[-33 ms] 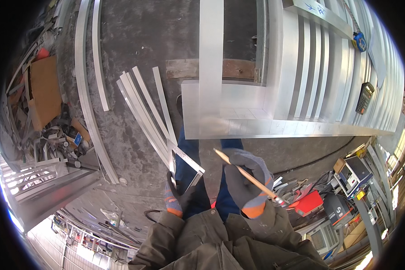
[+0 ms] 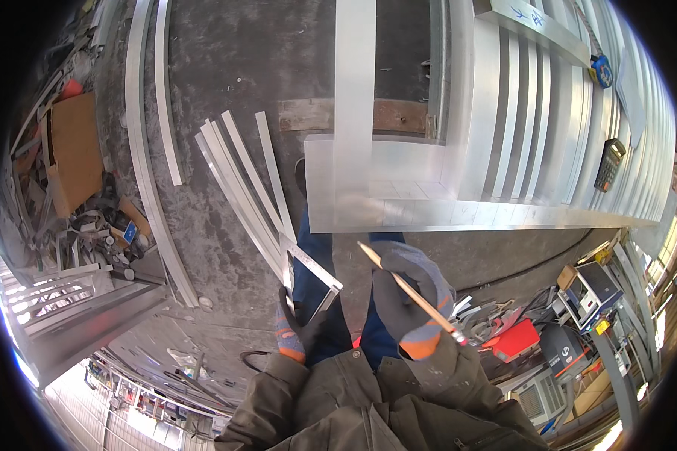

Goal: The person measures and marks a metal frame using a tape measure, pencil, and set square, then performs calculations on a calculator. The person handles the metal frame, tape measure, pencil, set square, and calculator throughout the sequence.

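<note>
Well left of the hands, a brown board (image 2: 75,154) amid scrap; nearer, long aluminium bars (image 2: 137,128) along the floor (image 2: 203,248), then thin aluminium strips (image 2: 237,184) fanned out just beyond the left hand (image 2: 308,329). Gloved, that one, and closed around an angled metal square (image 2: 314,268). Ahead, between both hands, a broad aluminium bar (image 2: 354,75). Gloved right hand (image 2: 397,307) pinching a wooden pencil (image 2: 423,302), tip slanting forward and leftward. Out beyond, farther right, a blue tape measure (image 2: 602,73) and a dark calculator (image 2: 611,164).
</note>
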Available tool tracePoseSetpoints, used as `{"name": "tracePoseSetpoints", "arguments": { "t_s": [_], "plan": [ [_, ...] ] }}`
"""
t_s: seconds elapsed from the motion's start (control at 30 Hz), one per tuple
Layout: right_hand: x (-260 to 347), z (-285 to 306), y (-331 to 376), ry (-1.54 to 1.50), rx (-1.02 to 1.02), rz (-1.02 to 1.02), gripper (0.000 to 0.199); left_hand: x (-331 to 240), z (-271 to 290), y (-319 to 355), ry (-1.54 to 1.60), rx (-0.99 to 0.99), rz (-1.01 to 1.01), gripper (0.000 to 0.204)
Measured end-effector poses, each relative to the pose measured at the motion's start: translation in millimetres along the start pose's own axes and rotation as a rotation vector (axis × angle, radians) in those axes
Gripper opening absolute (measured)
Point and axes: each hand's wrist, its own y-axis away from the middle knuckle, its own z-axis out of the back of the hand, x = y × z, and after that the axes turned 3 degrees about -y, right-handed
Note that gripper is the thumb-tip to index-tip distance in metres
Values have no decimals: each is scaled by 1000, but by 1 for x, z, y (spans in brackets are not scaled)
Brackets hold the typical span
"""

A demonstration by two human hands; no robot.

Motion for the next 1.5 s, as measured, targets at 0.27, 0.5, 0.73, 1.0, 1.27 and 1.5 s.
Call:
{"name": "tracePoseSetpoints", "arguments": {
  "t_s": [0.27, 0.5, 0.73, 1.0, 1.27, 1.5],
  "plan": [
    [-21, -24, -19, 195, 2, 328, 34, 21, 3, -3, -122, 12, -159, 109],
    [-27, -25, -22, 225, -6, 321, 35, 24, 4, -2, -72, 11, -133, 109],
    [-29, -27, -21, 239, -17, 346, 36, 9, 4, 2, 3, 2, -22, 117],
    [-34, -28, -21, 279, 22, 383, 34, 5, 4, 1, -42, -6, -63, 117],
    [-33, -25, -22, 232, 16, 334, 35, 0, 4, 2, -33, 3, -30, 118],
    [-30, -22, -21, 224, 7, 321, 34, 5, 2, 3, 39, -6, -7, 116]
  ]
}}
